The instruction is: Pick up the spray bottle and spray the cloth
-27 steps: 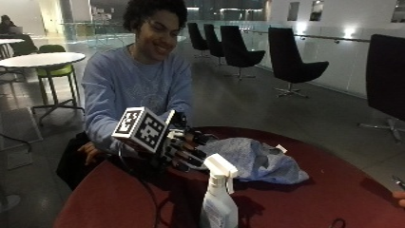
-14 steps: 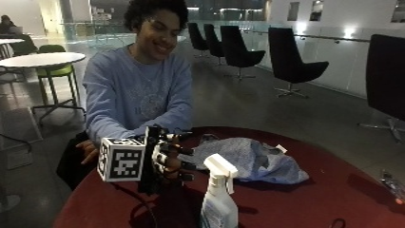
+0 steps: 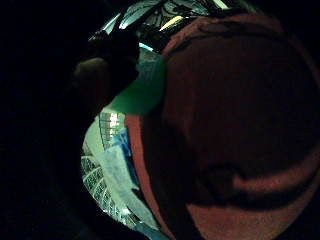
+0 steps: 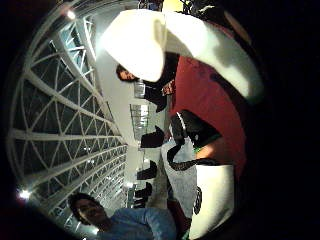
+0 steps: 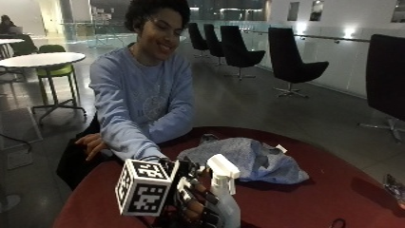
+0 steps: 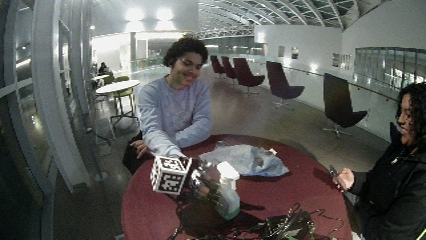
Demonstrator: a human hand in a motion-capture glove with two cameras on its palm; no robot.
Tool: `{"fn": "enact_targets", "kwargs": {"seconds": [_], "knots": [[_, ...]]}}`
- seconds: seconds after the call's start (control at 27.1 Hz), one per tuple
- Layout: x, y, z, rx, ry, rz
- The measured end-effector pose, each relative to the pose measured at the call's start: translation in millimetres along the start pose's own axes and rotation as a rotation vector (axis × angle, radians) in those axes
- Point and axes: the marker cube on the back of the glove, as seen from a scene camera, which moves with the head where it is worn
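So there's one round dark red desk (image 5: 329, 190), and a person in a light blue sweatshirt sits behind it, reaching forward over it. On the desk there's one crumpled grey-blue cloth (image 5: 244, 159) lying in a heap toward the person's side, and one translucent plastic spray bottle with a white trigger head (image 5: 223, 190) standing upright nearer the camera, well in front of the cloth and not touching it. The black-gloved right hand (image 5: 196, 202) is right up against the bottle's side, with its fingers curled around the body of the bottle below the white head, so it looks like the hands have got hold of it; the bottle's base is cut off in the outside view, but in the wide outside view (image 6: 226, 197) it looks like it sits on the desk, though I can't say for sure. The bare left hand (image 5: 91, 145) rests back at the desk's edge beside the person's body, fingers loosely curled and holding nothing, well apart from both bottle and cloth. In the thumb side palm view the white spray head (image 4: 150, 45) fills a big chunk of the picture, so it's close to the palm, with the red desk behind it.
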Motion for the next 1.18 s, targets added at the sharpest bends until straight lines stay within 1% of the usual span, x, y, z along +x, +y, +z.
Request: {"fn": "enact_targets", "kwargs": {"seconds": [0.11, 0.26, 0.48, 0.63, 0.74, 0.92, 1.03, 1.18], "knots": [[9, -15, 10, 0.009, -0.004, 0.015], [13, -27, 20, 0.038, -0.014, -0.002], [10, -38, 28, 0.124, -0.066, -0.029], [10, -38, 31, 0.171, -0.085, -0.069], [5, -38, 28, 0.163, -0.081, -0.117], [-18, -23, 22, 0.024, -0.092, -0.22], [-35, -5, 19, -0.115, -0.088, -0.266], [-58, 26, 20, -0.309, -0.059, -0.282]]}}
